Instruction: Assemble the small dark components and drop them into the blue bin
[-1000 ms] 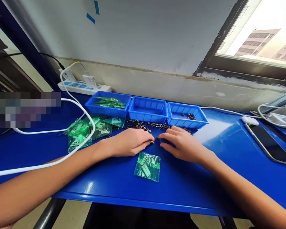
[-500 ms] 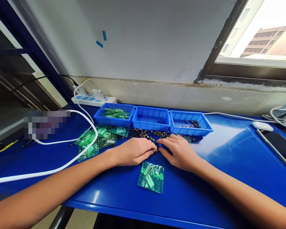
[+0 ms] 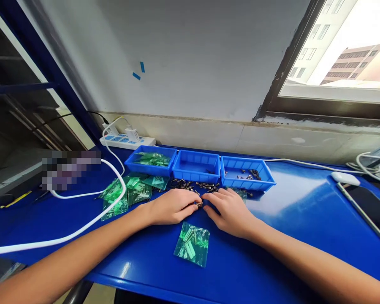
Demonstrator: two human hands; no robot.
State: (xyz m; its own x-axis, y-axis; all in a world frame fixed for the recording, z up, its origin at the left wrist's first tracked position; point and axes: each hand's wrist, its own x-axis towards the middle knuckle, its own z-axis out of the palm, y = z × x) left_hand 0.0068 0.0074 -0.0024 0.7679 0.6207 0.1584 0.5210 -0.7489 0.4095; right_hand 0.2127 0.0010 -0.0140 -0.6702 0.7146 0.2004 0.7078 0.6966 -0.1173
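Your table & three trays: bright blue. Bags: clear green. Cable: white. Small parts: dark w/ brassy bits.

Blue table with three trays, green bags, loose parts, phone

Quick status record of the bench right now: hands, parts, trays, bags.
left hand: palm down on table, fingertips at a small dark part; grip unclear
right hand: palm down, fingers extended, beside that part
loose parts: scattered before the trays
left tray: green bags
middle tray: almost nothing inside
right tray: few dark parts
single green bag: on table, nearer than the hands
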